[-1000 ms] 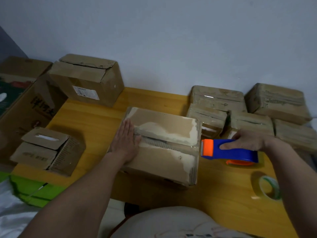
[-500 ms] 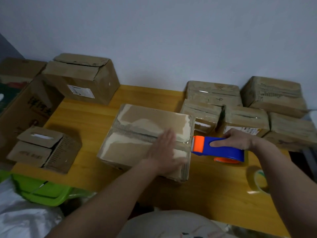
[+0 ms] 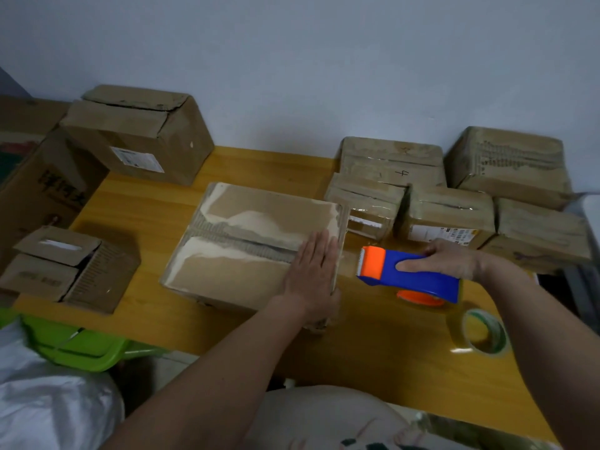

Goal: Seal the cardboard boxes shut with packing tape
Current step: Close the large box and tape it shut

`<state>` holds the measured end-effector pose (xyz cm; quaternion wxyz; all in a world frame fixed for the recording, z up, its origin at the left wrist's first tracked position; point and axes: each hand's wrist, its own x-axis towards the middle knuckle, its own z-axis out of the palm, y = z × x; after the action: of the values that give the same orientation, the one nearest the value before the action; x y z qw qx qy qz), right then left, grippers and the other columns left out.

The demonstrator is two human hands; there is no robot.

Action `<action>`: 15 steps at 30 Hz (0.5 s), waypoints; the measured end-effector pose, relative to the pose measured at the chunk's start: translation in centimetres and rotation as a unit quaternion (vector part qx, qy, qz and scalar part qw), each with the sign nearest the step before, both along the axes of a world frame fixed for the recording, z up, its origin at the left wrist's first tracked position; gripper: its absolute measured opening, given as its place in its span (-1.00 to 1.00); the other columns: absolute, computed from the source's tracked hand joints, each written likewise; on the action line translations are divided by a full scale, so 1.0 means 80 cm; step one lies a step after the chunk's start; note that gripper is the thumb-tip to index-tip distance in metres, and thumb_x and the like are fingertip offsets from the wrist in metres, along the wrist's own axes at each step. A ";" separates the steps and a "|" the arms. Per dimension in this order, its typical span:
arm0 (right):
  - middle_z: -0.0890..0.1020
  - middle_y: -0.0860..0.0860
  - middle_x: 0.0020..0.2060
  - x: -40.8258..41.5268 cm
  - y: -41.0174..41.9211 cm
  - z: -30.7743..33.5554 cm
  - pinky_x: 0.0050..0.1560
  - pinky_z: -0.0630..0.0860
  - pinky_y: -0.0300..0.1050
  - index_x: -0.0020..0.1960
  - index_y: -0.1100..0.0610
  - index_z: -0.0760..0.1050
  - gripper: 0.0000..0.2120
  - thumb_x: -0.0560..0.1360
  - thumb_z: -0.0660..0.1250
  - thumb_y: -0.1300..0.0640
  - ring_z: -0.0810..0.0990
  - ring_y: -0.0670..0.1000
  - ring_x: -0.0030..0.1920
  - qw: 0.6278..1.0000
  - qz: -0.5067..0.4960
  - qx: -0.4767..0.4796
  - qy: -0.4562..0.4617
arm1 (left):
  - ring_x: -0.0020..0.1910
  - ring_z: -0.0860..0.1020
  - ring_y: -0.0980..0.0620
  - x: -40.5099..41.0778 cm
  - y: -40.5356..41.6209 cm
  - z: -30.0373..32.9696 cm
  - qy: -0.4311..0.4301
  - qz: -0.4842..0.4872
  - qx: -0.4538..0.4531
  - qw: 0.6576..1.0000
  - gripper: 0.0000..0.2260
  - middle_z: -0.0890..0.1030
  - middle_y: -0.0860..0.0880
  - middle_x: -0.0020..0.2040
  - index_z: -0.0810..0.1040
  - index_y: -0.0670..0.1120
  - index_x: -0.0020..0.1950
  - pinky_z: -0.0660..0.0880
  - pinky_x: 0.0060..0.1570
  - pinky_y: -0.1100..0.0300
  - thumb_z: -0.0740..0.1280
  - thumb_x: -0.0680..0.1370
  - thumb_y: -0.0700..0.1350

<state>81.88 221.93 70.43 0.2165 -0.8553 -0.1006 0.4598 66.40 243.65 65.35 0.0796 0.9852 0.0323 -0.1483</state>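
Pale wall backed a yellow wooden table. At centre sat the cardboard box — the left hand lay flat on its right end, fingers straight. Just beside it, off the box, the right hand gripped the blue-and-orange tape dispenser — a loose tape roll nearby.

A person's left hand lies flat, fingers straight and together, pointing away, forearm bare and stretched forward. The right hand curls in a grip, thumb along the near side, its bare arm angled in from the right.
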 end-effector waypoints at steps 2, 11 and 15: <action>0.68 0.03 -0.08 0.001 -0.018 0.007 -0.18 0.57 -0.11 0.14 0.09 0.49 0.03 -0.14 0.44 -0.53 0.67 0.02 -0.12 1.000 0.004 -0.016 -0.009 | 0.50 -0.41 -0.10 0.000 -0.003 0.001 -0.002 0.000 0.009 1.000 -0.22 -0.39 -0.16 0.53 -0.37 -0.15 0.53 -0.26 0.52 -0.03 0.10 0.59 0.10; 0.62 0.04 -0.14 -0.019 -0.005 0.011 -0.10 0.55 -0.12 -0.04 0.05 0.46 -0.75 0.45 0.41 -0.09 0.62 0.02 -0.12 0.999 0.034 0.000 -0.008 | 0.50 -0.40 -0.13 0.001 0.000 -0.001 -0.011 -0.003 0.019 1.000 -0.21 -0.41 -0.11 0.53 -0.43 -0.12 0.51 -0.25 0.52 -0.05 0.08 0.58 0.13; 0.62 0.11 -0.01 -0.022 0.018 0.007 0.01 0.54 -0.03 0.11 0.20 0.50 -0.56 0.43 0.42 -0.13 0.60 0.10 -0.02 0.995 0.079 -0.055 -0.040 | 0.50 -0.39 -0.15 0.002 -0.005 -0.001 -0.008 -0.005 0.035 0.999 -0.22 -0.40 -0.12 0.53 -0.41 -0.13 0.53 -0.24 0.52 -0.06 0.06 0.59 0.13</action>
<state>80.15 223.37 70.97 0.1282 -0.8731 -0.1514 0.4454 66.52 243.28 65.30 0.0447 0.9887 0.0316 -0.1393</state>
